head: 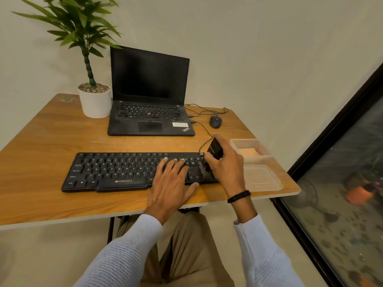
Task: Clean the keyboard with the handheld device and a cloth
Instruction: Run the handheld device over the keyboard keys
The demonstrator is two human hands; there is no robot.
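A black Zebronics keyboard [116, 170] lies across the front of the wooden table [45, 141]. My left hand [172, 183] lies flat on its right half, fingers straight and spread over the keys. My right hand [226, 162] grips a small black handheld device [215, 149], tilted with its lower end down on the keys at the keyboard's right end. An orange cloth [248, 151] sits folded in a clear plastic container [238, 141] just right of the keyboard.
A black laptop [149, 112] stands open behind the keyboard, with a wired mouse [215, 121] to its right and cables trailing toward my right hand. A potted plant [94, 102] stands back left. The container's clear lid [262, 178] lies by the right table edge.
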